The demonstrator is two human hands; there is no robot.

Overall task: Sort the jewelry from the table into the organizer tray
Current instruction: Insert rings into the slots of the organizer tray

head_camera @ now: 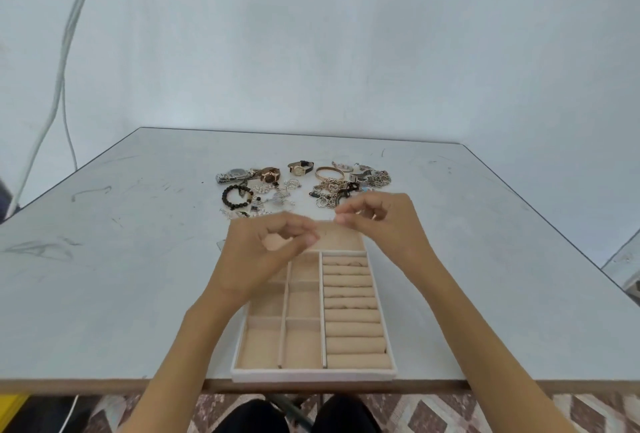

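Left hand (263, 256) and right hand (381, 221) poise above the far end of the beige velvet compartmented organizer tray (311, 375). On each, the fingertips are pinched together, probably readying for placement something too fine to make out.

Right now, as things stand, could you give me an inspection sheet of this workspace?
Surface: grey table, scuffed and scratched.
Job's things: beige tray at the near edge, the square compartments in view look bare; jewelry heaped beyond it: watches, bead bracelet, bangle, chains.
Clutter: nothing seen.
Hands: left hand and right hand over the tray's far end, fingers curled; too blurred to tell whether they pinch anything.
Cables: white cables hanging down the wall at left.
Surroundings: plain wall, patterned floor, a second table at right.
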